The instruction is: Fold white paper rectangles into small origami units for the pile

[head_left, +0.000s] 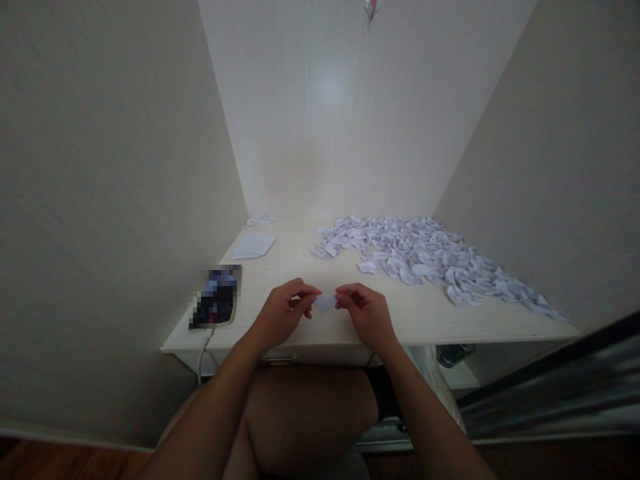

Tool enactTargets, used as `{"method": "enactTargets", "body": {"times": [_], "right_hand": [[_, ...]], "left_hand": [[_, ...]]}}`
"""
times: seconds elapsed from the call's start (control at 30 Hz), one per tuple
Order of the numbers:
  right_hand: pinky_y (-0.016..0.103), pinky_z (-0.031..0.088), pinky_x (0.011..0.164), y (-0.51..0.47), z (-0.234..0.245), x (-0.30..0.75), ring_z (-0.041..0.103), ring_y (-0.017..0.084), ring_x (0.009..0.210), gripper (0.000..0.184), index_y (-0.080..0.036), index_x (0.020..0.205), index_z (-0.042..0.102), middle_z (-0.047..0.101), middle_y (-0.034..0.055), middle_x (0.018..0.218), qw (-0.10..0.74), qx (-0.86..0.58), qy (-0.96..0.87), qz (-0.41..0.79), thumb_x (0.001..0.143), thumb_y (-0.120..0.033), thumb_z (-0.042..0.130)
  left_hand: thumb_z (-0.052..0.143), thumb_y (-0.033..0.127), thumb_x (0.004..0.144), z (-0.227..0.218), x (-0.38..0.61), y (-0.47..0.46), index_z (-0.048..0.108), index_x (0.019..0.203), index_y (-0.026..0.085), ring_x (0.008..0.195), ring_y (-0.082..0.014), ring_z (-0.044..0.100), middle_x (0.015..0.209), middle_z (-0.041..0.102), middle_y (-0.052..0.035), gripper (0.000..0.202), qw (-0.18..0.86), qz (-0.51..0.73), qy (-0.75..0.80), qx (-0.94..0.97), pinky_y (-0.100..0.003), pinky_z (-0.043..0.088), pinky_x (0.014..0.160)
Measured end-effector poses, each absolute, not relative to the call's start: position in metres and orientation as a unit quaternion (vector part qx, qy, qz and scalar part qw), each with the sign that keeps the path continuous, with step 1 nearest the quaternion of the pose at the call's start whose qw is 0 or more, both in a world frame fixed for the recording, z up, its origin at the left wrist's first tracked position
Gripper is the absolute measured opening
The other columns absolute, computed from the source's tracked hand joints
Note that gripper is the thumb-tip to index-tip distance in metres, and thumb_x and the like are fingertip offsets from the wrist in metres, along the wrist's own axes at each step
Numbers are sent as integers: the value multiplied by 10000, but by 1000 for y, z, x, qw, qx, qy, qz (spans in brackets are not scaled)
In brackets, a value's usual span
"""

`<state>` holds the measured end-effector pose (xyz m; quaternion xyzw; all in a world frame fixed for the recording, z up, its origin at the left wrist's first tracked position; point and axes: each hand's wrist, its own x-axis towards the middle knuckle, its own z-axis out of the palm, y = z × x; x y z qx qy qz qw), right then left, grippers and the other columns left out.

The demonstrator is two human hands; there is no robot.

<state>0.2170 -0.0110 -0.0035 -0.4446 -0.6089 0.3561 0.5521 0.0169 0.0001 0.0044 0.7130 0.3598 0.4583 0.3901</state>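
A small folded piece of white paper (pixel 326 304) is stretched between my two hands, just above the front part of the desk. My left hand (pixel 287 308) pinches its left end between thumb and fingers. At the opposite end, my right hand (pixel 367 312) holds it in a similar pinch. The paper's lower edge comes to a point between the hands. Beyond my right hand spreads a large heap of folded white paper pieces (pixel 420 250). A flat stack of white paper sheets (pixel 255 246) lies farther back on the left.
The white desk (pixel 295 260) stands between side walls. A phone-like device (pixel 216 297), its screen blurred, rests at the left edge with a white cable (pixel 203 353) hanging down. Paper strips (pixel 260 220) lie in the back left corner. A dark can-like object (pixel 454 355) sits below the desktop.
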Motion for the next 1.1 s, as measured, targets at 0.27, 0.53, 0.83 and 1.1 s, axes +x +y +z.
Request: {"method": "enactTargets", "body": {"times": [0.27, 0.53, 0.83, 1.1], "right_hand": [[268, 466, 629, -15, -3, 216, 615, 152, 620, 93, -185, 830, 657, 647, 3, 639, 528, -446, -663, 287, 864, -196, 570], [259, 448, 614, -16, -2, 222, 594, 139, 606, 113, -185, 828, 682, 628, -8, 626, 539, -409, -656, 335, 861, -206, 575], [294, 489, 701, -14, 1, 227, 618, 148, 656, 203, -191, 908, 720, 655, -1, 677, 540, -348, -616, 456, 854, -376, 657], [274, 455, 697, -15, 2, 229, 579, 138, 666, 210, -188, 901, 727, 631, -8, 673, 528, -342, -614, 477, 858, -382, 659]], "left_hand": [[512, 199, 946, 6, 18, -5, 693, 1016, 192, 617, -95, 557, 771, 545, 4, 195, 284, 433, 352, 780, -215, 449, 574], [596, 259, 901, 18, 18, -10, 718, 986, 173, 618, -105, 578, 758, 604, -9, 172, 355, 437, 352, 748, -219, 469, 567], [683, 382, 855, 19, 24, -11, 749, 934, 156, 591, -129, 610, 682, 689, -27, 248, 428, 490, 355, 672, -237, 493, 568], [700, 420, 841, 20, 25, -10, 737, 862, 147, 568, -124, 587, 670, 665, -27, 277, 414, 495, 353, 677, -234, 480, 531]]}}
